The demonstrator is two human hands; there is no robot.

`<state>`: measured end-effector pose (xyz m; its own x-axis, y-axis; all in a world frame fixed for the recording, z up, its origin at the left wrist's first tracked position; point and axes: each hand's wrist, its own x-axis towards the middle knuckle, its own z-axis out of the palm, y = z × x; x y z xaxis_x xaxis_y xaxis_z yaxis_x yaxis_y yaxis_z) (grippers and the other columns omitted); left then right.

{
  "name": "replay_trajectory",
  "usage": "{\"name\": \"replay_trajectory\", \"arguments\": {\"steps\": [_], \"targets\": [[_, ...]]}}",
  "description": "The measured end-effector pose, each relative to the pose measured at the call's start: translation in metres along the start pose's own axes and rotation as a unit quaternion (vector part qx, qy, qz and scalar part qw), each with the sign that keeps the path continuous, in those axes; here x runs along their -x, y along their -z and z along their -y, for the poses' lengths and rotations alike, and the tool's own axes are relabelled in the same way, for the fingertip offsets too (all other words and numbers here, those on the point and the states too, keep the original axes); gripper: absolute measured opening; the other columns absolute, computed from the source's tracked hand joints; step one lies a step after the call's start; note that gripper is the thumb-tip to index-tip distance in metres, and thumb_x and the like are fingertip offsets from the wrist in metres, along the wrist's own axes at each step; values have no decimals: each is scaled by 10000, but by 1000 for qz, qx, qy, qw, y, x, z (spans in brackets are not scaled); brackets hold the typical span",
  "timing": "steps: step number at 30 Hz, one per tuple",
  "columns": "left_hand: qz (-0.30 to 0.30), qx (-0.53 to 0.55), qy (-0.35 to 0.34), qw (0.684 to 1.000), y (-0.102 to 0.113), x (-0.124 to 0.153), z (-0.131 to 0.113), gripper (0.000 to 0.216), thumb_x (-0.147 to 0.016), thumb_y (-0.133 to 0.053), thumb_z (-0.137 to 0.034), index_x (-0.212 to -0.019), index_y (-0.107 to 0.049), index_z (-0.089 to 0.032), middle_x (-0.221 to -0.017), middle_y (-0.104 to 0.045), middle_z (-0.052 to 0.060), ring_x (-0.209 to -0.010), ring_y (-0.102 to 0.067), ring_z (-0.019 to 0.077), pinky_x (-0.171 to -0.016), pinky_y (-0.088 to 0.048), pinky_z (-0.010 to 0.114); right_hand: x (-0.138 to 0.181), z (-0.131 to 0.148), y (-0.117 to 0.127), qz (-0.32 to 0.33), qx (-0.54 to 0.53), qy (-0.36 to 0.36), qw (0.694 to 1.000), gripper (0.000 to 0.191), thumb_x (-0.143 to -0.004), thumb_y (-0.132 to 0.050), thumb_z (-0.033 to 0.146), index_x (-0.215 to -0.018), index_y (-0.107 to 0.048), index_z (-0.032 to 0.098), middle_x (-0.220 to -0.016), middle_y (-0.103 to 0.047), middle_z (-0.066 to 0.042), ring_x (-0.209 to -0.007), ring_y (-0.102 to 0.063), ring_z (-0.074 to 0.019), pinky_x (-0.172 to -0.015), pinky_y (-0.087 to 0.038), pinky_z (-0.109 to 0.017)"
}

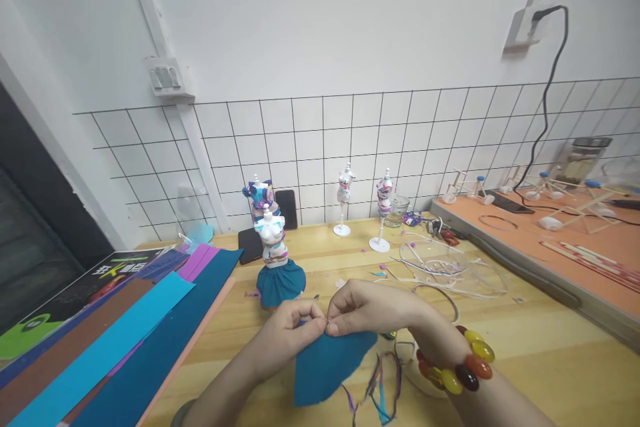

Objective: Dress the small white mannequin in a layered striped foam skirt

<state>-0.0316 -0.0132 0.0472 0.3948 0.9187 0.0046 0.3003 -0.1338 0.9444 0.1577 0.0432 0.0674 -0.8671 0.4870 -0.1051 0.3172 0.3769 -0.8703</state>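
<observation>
Right forearm point(505, 400), ringed by a beaded bracelet point(467, 373), lies nearest the camera. Left hand point(295, 330) and right hand point(369, 305) meet, each grip pinching the top edge of a teal sheet point(330, 368) over the wooden surface point(215, 363), nearer than the skirted dress form point(271, 233). Probably light, soft and easily creased, it suits gentle thumb-and-finger holds along its edge.

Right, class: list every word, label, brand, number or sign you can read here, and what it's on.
No text can be read with certainty.
Black printed sheet at the left: white and yellow-green lettering, too slanted and blurred to quote.
Elsewhere: no readable text.
</observation>
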Motion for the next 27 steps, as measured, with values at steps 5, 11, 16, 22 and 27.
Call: {"name": "replay_trajectory", "arguments": {"steps": [5,11,16,22,27], "targets": [[-20,12,6,1000,0,0,-2,236,-773,-497,-326,-610,-462,-158,-586,-374,-41,-579,-322,102,-522,-232,230,2,-2,6,-15,9,-13,1000,347,-751,-605,463,-719,-641,119,-543,-383,65,-483,-277,-48,-417,-219,-173],[-36,93,41,994,-5,-5,4,290,-727,-544,-398,-586,-437,-168,-547,-351,-55,-537,-297,91,-508,-210,230,13,-9,21,-22,6,-56,998,380,-697,-633,506,-675,-648,127,-533,-404,56,-488,-297,-60,-432,-221,-192],[-60,152,67,984,-17,-12,17,324,-675,-598,-423,-557,-438,-167,-535,-364,-58,-542,-308,93,-522,-214,228,23,-18,36,-38,-27,-74,996,388,-665,-654,512,-626,-644,126,-525,-433,54,-502,-328,-67,-461,-244,-195],[-76,179,102,976,-27,-18,35,366,-663,-604,-486,-568,-441,-172,-533,-375,-60,-526,-316,91,-516,-221,226,26,-29,44,-51,-48,-61,996,368,-687,-646,488,-621,-639,126,-519,-421,59,-503,-306,-69,-491,-260,-206],[-80,161,137,974,-35,-20,48,436,-593,-629,-561,-545,-426,-178,-485,-386,-66,-464,-324,79,-470,-200,224,20,-34,41,-59,43,-107,992,400,-685,-613,524,-588,-609,135,-506,-379,60,-494,-289,-73,-467,-252,-208]]}}
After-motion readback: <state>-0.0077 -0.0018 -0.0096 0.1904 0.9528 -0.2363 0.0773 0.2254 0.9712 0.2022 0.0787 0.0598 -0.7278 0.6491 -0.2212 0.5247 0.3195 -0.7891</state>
